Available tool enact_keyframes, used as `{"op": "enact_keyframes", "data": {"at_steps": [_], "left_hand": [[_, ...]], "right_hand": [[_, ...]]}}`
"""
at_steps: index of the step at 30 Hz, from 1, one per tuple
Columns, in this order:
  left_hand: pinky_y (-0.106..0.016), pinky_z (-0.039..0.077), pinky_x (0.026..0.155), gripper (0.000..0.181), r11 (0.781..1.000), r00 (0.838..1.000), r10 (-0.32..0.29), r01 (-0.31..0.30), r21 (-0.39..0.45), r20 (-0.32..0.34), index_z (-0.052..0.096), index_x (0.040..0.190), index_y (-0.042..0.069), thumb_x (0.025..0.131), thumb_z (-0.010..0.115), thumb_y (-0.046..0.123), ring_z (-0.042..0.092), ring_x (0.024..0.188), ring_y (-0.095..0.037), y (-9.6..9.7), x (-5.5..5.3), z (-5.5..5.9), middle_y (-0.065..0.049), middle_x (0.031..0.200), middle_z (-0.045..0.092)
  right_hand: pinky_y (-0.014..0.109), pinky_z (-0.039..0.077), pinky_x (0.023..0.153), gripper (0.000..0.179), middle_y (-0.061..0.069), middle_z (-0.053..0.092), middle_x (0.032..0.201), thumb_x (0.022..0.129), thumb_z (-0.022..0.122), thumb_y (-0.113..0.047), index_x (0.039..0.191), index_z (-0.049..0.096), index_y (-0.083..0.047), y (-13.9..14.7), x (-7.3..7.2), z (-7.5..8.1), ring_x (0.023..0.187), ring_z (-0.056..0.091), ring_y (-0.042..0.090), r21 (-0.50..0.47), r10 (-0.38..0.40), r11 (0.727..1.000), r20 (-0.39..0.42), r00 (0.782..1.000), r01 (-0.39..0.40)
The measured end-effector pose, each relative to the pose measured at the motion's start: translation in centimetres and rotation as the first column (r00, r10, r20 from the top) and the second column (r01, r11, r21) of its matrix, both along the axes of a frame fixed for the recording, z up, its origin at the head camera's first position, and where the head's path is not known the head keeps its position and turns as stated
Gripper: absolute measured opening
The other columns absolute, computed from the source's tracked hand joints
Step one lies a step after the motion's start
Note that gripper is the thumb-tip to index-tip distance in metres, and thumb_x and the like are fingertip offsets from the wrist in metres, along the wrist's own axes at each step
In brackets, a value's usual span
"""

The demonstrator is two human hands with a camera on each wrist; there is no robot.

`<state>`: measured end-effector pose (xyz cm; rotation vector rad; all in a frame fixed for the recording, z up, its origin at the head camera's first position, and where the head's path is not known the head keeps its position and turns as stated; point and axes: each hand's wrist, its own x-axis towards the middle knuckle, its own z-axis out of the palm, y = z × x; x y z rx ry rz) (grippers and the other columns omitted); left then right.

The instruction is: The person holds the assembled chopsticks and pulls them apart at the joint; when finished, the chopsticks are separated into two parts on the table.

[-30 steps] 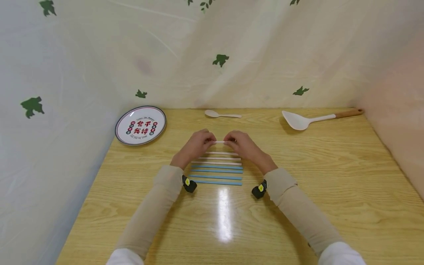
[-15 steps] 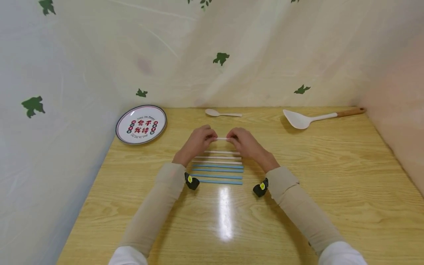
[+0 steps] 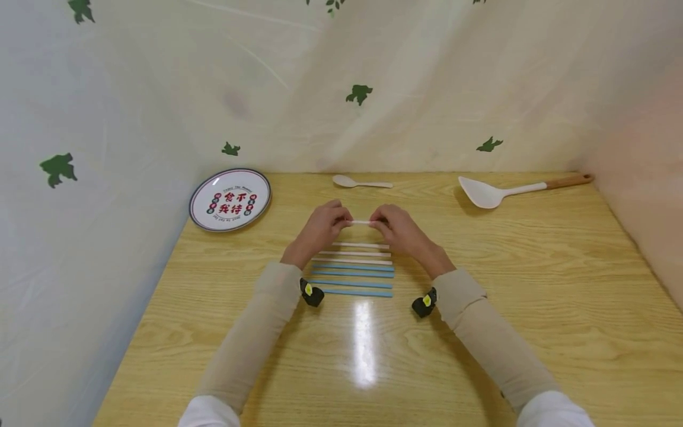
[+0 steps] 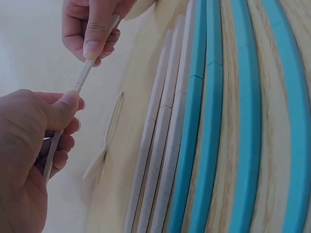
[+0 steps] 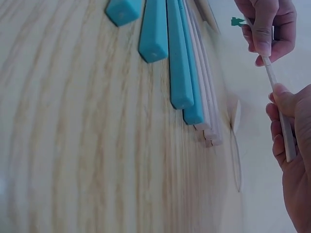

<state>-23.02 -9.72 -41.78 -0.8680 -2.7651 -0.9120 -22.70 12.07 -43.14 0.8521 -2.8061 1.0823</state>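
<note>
Both hands hold one white chopstick [image 3: 361, 222] above the table, level between them. My left hand [image 3: 322, 226] pinches it between thumb and fingers, and so does my right hand [image 3: 401, 230]. In the left wrist view a short stretch of the chopstick [image 4: 83, 76] shows between the two thumbs; one end runs down along the left palm. The right wrist view has its squared end lying across the right hand [image 5: 296, 131]. Below the hands, three white chopsticks [image 3: 363, 245] lie side by side. Several blue chopsticks [image 3: 360, 274] lie parallel to them, nearer the body.
A round plate [image 3: 205, 219] with red printed characters lies at the back left. A small pale spoon [image 3: 363, 183] sits at the table's back edge. At the back right rests a white turner [image 3: 482, 193] with a wooden handle. Cloth with green leaf shapes [image 3: 359, 93] hangs behind.
Both hands have lifted or moved slightly away from the body with the white chopstick between them. The chopsticks on the table have kept their places.
</note>
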Motion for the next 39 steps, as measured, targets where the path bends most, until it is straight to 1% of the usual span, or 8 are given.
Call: {"op": "enact_keyframes", "data": {"at_steps": [5,10,17,23,31,39], "left_hand": [[-0.030,0.046,0.068,0.013,1.000,1.000,0.001,-0.001,0.012,-0.009,0.072,0.093,0.005,0.092,0.063,0.014,0.052,0.071,-0.017,0.0,0.1,-0.1,-0.006,0.082,0.058],[-0.029,0.046,0.067,0.013,1.000,1.000,0.000,0.000,0.014,-0.002,0.072,0.093,0.004,0.092,0.063,0.014,0.051,0.070,-0.017,0.0,0.2,-0.1,-0.006,0.081,0.057],[-0.028,0.046,0.066,0.013,1.000,1.000,0.001,-0.001,0.024,0.005,0.072,0.092,0.004,0.092,0.063,0.013,0.051,0.070,-0.017,-0.1,0.3,-0.1,-0.006,0.081,0.055],[-0.028,0.046,0.067,0.013,1.000,1.000,0.010,-0.010,0.023,0.023,0.071,0.092,0.004,0.093,0.063,0.013,0.051,0.070,-0.016,-0.1,0.4,-0.2,-0.006,0.081,0.055],[-0.027,0.044,0.065,0.011,0.999,1.000,0.015,-0.015,0.040,0.012,0.071,0.089,0.004,0.091,0.064,0.012,0.049,0.069,-0.016,0.1,0.6,-0.1,-0.005,0.078,0.053],[-0.028,0.044,0.064,0.010,0.999,0.999,0.022,-0.021,0.037,-0.028,0.070,0.086,0.006,0.091,0.064,0.012,0.049,0.067,-0.016,0.2,0.6,-0.3,-0.004,0.077,0.054]], "right_hand": [[0.038,0.047,0.076,0.017,0.013,0.061,0.096,0.098,0.054,-0.017,0.100,0.062,-0.002,0.0,0.0,0.1,0.084,0.054,0.024,0.007,0.003,1.000,-0.016,1.000,-0.002],[0.037,0.047,0.074,0.016,0.013,0.060,0.094,0.098,0.054,-0.015,0.100,0.062,-0.001,0.2,0.1,-0.1,0.083,0.053,0.023,0.008,0.017,1.000,-0.035,0.999,-0.016],[0.037,0.046,0.074,0.017,0.011,0.060,0.092,0.099,0.053,-0.017,0.099,0.062,-0.002,0.3,0.0,-0.4,0.082,0.052,0.022,0.005,0.017,1.000,-0.060,0.998,-0.017],[0.036,0.044,0.073,0.016,0.010,0.059,0.091,0.099,0.053,-0.017,0.099,0.061,-0.003,0.4,0.0,-0.6,0.081,0.050,0.022,0.007,0.019,1.000,-0.062,0.998,-0.019],[0.036,0.044,0.073,0.014,0.010,0.059,0.090,0.098,0.053,-0.016,0.098,0.061,-0.004,0.8,0.1,-0.7,0.081,0.050,0.021,0.001,0.029,1.000,-0.105,0.994,-0.029],[0.037,0.045,0.075,0.013,0.009,0.058,0.093,0.099,0.052,-0.015,0.098,0.059,-0.005,1.3,0.1,-0.9,0.082,0.051,0.021,0.005,0.049,0.999,-0.120,0.991,-0.049]]}}
